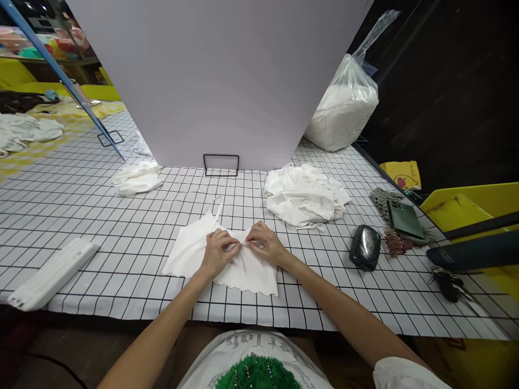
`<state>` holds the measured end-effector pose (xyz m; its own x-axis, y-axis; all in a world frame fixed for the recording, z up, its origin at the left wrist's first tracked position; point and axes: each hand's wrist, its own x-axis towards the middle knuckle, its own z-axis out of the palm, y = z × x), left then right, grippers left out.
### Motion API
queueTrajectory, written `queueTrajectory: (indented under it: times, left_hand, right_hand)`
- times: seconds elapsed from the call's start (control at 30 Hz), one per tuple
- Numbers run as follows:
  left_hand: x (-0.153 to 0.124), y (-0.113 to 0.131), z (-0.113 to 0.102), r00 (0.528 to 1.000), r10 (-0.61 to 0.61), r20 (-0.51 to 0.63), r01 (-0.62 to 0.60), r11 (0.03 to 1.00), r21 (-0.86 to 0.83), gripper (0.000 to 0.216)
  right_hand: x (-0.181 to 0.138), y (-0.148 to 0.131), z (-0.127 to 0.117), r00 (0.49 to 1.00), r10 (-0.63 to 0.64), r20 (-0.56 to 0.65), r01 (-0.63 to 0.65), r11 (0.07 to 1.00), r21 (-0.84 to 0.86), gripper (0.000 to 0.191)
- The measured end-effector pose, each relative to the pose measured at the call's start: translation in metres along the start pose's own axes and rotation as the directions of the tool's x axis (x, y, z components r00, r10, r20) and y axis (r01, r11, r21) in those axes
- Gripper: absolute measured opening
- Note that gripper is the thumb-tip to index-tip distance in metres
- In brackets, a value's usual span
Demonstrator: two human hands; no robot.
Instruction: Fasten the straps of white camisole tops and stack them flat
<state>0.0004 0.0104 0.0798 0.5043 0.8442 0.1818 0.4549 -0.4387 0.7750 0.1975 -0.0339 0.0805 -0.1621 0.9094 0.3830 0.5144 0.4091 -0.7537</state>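
A white camisole [251,275] with thin straps and a wavy hem lies spread on the table before me. My left hand [219,248] pinches its fabric near the middle between thumb and fingers. Close beside it, my right hand [264,243] pinches the same garment, the fingertips of both hands almost meeting. Whatever small detail sits between the fingertips is too small to make out. One strap loops up beyond my left hand.
Behind the work stands a large grey panel [223,81] on a black wire stand [221,165]. White cloth piles [304,194] lie right and left [138,177]. A white plastic device [52,274] is at left; a black case [365,247], phone [405,219] and keys [448,283] are at right.
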Motion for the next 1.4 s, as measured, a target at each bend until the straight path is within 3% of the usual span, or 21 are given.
queueTrajectory:
  times: [0.97, 1.4]
  left_hand:
    - [-0.001, -0.003, 0.003, 0.997, 0.074, -0.02, -0.072, 0.994, 0.081, 0.011]
    - [-0.001, -0.003, 0.003, 0.998, 0.051, -0.035, -0.05, 0.998, 0.03, 0.012]
  right_hand:
    - [0.001, -0.005, 0.012, 0.995, 0.02, -0.095, -0.02, 1.0, 0.0, 0.011]
    - [0.001, -0.004, 0.016, 0.988, -0.077, -0.136, 0.068, 0.995, -0.067, 0.011]
